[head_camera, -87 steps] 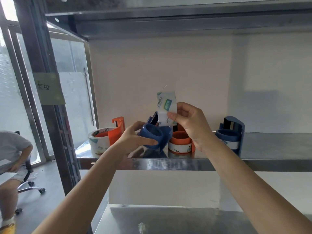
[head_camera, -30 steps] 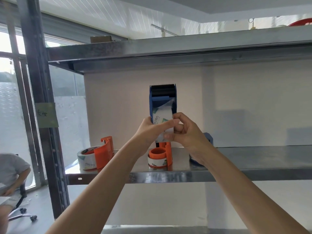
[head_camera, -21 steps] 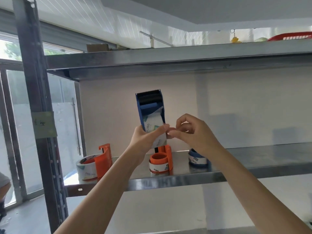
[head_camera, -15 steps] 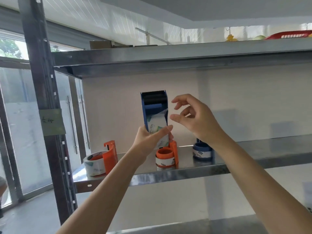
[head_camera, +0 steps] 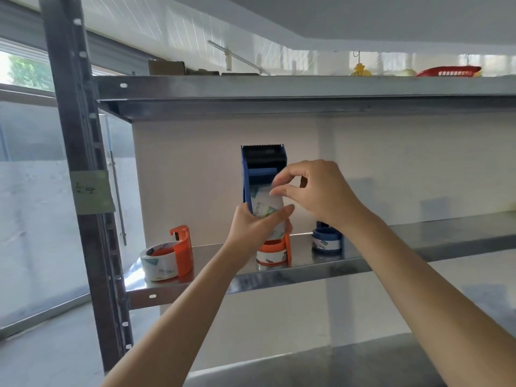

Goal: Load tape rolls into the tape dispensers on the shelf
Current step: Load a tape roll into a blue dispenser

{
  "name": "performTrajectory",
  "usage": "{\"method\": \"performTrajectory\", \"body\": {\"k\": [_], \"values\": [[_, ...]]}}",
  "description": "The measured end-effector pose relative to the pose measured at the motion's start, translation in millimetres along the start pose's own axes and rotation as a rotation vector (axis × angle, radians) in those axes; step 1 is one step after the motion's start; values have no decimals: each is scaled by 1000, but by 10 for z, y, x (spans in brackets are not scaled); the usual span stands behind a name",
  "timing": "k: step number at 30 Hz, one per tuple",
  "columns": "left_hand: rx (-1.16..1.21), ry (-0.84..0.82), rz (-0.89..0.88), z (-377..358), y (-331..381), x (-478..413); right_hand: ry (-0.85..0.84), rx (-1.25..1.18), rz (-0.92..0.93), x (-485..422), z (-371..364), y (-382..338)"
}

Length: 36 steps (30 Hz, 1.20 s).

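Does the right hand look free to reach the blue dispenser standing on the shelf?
Probably yes. The right hand pinches the tape end on the held dispenser, so it must release first. The shelf dispenser stands just below its wrist, nothing between.

One head-worn view faces the shelf point(head_camera: 307, 270) head-on from close range, angled slightly upward, arms entering from below.
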<state>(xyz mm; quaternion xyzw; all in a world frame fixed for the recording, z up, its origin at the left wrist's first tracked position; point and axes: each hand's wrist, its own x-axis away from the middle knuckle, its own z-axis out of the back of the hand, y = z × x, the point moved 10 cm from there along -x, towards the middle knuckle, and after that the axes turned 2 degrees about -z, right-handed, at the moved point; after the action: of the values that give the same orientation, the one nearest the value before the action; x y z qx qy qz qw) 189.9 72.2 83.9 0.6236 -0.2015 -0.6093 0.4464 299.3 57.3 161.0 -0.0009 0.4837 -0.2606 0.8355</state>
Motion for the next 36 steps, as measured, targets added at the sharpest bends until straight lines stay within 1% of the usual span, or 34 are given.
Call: {"method": "performTrajectory", "body": {"k": [5,11,18,21,26,29,32,36], "values": [[55,-27,23,-25,-15,-16,96,-14,11,-42,130,52],[79,3,123,-93,-172,-89,88,-118,-31,-74,128,181],[52,-55,39,-254,-33,-232,109,-224,-58,-139,232,302],[19,-87,45,-351,-93,-259,131,-259,-61,-133,299,356],[-79,-158,-7,-517,-47,-247,161,-237,-33,-126,430,361],[-50,-182,-2,-580,10,-288,191,-213,-18,-136,542,329],[2,-172,-10,-610,71,-321,212,-187,-2,-113,613,300],[73,-238,-2,-665,67,-350,217,-182,10,-44,619,282]]}}
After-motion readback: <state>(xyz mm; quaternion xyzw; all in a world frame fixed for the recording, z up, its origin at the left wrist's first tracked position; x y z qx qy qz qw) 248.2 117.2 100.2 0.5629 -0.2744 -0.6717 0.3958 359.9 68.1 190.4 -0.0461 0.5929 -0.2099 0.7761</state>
